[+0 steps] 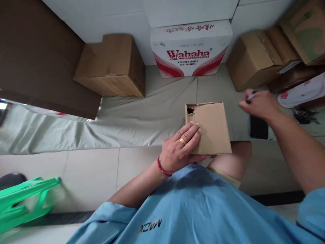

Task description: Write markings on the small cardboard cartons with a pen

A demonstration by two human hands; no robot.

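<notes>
Evidently the right hand (259, 104) stands apart from the cardboard box (212, 130), to its right, closed around a slim dark object (251, 97) too blurred to name. The left hand (179, 145) is nearer: it grips the box's near-left corner, fingers together across the top, thumb along the near side. Seen from above, the box is squarish, with no clear long axis, and overlaps the near edge of the table (137, 125).
</notes>
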